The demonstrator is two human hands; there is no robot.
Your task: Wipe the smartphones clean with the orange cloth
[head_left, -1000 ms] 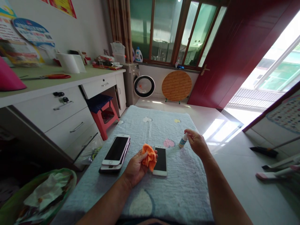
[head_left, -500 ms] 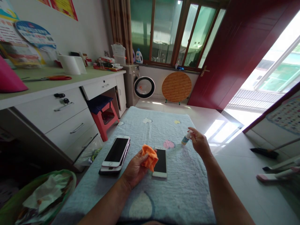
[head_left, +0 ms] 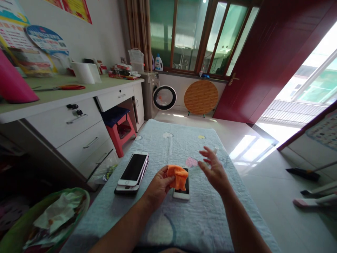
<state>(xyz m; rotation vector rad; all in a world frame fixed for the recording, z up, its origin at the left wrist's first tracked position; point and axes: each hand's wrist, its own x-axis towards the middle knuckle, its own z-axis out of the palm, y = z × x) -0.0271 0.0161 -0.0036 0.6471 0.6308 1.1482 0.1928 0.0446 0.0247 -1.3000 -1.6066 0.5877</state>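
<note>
My left hand [head_left: 160, 183] grips an orange cloth [head_left: 178, 176] above a white smartphone [head_left: 181, 196] that lies face up, so part of its dark screen is covered from sight. To the right, my right hand [head_left: 213, 170] is raised with fingers spread and nothing in it. Behind its fingers the white top of a spray bottle [head_left: 216, 150] shows; the rest of the bottle is hidden. A stack of smartphones [head_left: 133, 169] rests left of my left hand, the uppermost one white with a black screen.
A pale blue quilted cover [head_left: 163, 218] lies under the phones. At lower left stands a green bin [head_left: 85, 202] with crumpled paper inside. A white desk [head_left: 76, 130] and red stool [head_left: 121, 135] are on the left; a broom [head_left: 302, 173] is at right.
My right hand has let go of the spray bottle and moved left, its fingers opening. My left hand has shifted the orange cloth to the right, over the single phone.
</note>
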